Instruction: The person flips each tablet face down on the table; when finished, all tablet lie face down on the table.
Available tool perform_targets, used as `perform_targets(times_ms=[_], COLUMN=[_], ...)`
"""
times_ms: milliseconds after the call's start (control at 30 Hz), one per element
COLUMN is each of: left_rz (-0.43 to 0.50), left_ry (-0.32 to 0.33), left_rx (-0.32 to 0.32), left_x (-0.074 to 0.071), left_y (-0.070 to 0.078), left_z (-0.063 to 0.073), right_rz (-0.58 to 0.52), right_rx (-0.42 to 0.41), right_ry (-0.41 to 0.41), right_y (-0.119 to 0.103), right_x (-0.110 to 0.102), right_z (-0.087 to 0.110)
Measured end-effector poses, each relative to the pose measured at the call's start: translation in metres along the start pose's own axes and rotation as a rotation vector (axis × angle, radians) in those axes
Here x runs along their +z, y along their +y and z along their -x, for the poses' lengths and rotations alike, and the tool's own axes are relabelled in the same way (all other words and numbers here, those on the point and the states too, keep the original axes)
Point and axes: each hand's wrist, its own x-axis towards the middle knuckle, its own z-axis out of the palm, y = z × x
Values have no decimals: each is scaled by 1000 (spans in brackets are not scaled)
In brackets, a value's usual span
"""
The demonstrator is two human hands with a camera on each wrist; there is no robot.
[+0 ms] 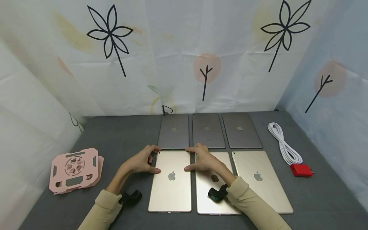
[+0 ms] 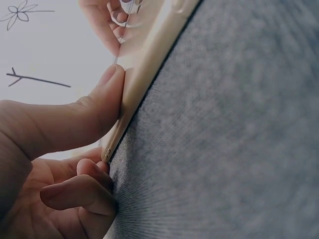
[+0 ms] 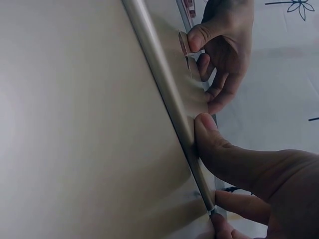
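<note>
A gold tablet (image 1: 171, 198) lies back up on the grey cloth, front left of the tablet rows. My left hand (image 1: 141, 161) holds its far left corner, thumb on the side edge and forefinger at the top. In the left wrist view the thumb meets the tablet's rim (image 2: 142, 74) while other fingers curl by the corner. My right hand (image 1: 202, 159) holds the far right corner in a similar way, its thumb (image 3: 207, 132) against the side edge. Beneath the right hand and wrist lies a second gold tablet (image 1: 211, 206), partly hidden. A third gold tablet (image 1: 265, 188) is to its right.
Three dark grey tablets (image 1: 208, 137) lie in a row behind the gold ones. At the left sits a pink cut-out stand (image 1: 89, 164). On the right are a coiled white cable (image 1: 283, 142) and a red plug adapter (image 1: 300, 170). A patterned curtain (image 1: 172, 64) stands behind.
</note>
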Motion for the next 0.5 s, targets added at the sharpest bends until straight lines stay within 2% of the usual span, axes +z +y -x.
perform_targets(times_ms=[500], left_rz=[-23], left_ry=[4], left_rx=[21], left_x=[1], left_y=[-3], left_z=[3], right_rz=[10], right_rx=[-36], right_ry=[6], right_y=[0], right_x=[0], right_z=[5])
